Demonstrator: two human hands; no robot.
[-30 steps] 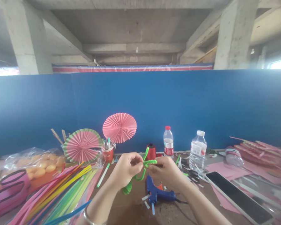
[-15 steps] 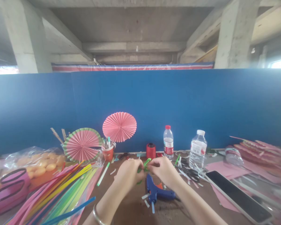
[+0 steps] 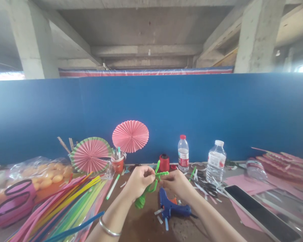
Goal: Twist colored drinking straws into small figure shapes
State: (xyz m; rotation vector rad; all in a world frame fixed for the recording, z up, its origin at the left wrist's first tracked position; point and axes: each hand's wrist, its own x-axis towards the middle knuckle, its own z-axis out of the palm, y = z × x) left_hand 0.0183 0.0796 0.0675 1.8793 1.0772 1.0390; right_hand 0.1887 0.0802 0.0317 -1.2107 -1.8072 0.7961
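Between my two hands, above the brown table (image 3: 131,222), is a green pipe-cleaner piece (image 3: 162,174) with several thin arms and a thicker coiled part hanging below on the left. My left hand (image 3: 141,181), with a silver bangle on its wrist, pinches this piece. The fingers of my right hand (image 3: 176,183) are closed at its right side, on one of the green arms. Just below the hands lies a blue glue gun (image 3: 173,206). A red spool (image 3: 164,163) stands behind them.
Colourful pipe cleaners (image 3: 70,205) spread over the left, beside a pink basket (image 3: 17,205). Pleated pink fans (image 3: 130,136) stand behind. Two bottles (image 3: 183,156), scissors (image 3: 209,189), paper scraps and a phone (image 3: 260,211) are on the right. A blue partition (image 3: 166,107) rises behind.
The green piece has been turned, so its upright arm and hanging coiled part now show clearly. My left hand has tilted, and the view has shifted slightly.
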